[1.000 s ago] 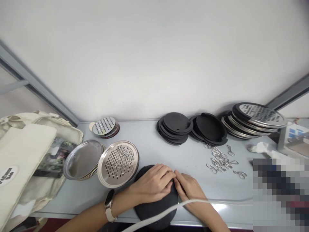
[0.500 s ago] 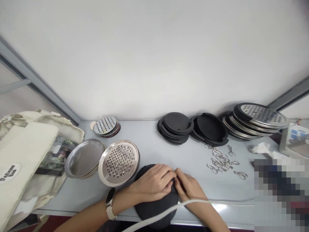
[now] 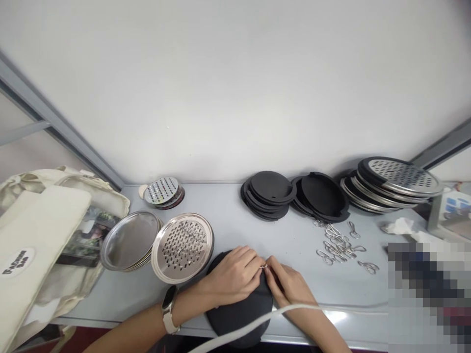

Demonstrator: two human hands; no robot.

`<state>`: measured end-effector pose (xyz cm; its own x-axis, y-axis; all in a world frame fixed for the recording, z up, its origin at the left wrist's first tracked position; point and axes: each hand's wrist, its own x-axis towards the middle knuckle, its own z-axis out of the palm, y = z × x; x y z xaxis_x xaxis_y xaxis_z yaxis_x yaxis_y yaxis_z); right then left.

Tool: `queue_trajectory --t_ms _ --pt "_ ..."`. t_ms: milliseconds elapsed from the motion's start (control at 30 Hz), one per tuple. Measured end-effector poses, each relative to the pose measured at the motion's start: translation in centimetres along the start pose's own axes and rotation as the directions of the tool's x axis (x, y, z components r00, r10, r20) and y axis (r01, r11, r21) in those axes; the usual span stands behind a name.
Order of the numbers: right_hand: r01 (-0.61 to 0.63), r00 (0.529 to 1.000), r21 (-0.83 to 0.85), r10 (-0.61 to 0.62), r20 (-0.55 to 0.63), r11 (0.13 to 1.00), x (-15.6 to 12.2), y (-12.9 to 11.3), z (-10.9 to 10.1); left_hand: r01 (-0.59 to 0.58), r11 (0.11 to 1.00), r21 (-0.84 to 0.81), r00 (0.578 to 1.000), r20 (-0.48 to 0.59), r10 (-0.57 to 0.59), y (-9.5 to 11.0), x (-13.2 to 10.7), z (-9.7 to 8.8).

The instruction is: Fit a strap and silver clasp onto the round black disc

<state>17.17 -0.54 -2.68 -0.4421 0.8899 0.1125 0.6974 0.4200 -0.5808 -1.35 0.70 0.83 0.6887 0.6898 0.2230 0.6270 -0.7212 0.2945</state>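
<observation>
In front of me on the table lies a round black plastic disc point(image 3: 243, 314), partly covered by my hands. My left hand point(image 3: 235, 274), with a watch on its wrist, rests over the disc's upper part, fingers curled and closed. My right hand point(image 3: 289, 284) is at the disc's right edge, thumb and fingers pinched. Between the two sets of fingertips shows a bit of shiny metal wire clip point(image 3: 264, 266); most of it is hidden. Several similar wire clips point(image 3: 336, 247) lie loose to the right. A round metal grater plate point(image 3: 182, 247) sits left of the disc.
Metal discs point(image 3: 130, 240) are stacked at left beside a cream bag point(image 3: 40, 245). Small grater plates point(image 3: 162, 191), black discs point(image 3: 271, 187), black rims point(image 3: 322, 196) and assembled graters point(image 3: 403, 176) line the back. A white cable point(image 3: 253, 321) crosses the front, over the disc.
The fingertips have drawn slightly apart, and more of the metal clip shows between them. Both hands stay at the black disc; the rest lies as before.
</observation>
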Motion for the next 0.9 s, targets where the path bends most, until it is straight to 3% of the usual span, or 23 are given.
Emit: queue_trajectory --t_ms 167,433,733,900 --pt "-0.018 1.0 0.023 0.017 0.017 1.0 0.0 0.0 0.0 -0.087 0.993 0.075 0.995 0.063 0.082 -0.2 -0.2 -0.2" --pt "-0.089 0.995 0.151 0.08 0.068 0.985 0.0 -0.5 -0.8 -0.001 1.0 -0.017 1.0 0.016 0.001 0.1 -0.3 -0.7" --pt "0.031 0.998 0.139 -0.039 0.056 0.99 0.1 -0.3 -0.7 -0.072 0.997 -0.002 0.997 0.0 0.072 0.0 -0.5 -0.7" --pt "0.011 1.0 0.094 -0.012 0.011 0.996 0.0 0.1 0.1 -0.007 0.999 -0.042 1.0 0.027 0.008 0.2 -0.4 -1.0"
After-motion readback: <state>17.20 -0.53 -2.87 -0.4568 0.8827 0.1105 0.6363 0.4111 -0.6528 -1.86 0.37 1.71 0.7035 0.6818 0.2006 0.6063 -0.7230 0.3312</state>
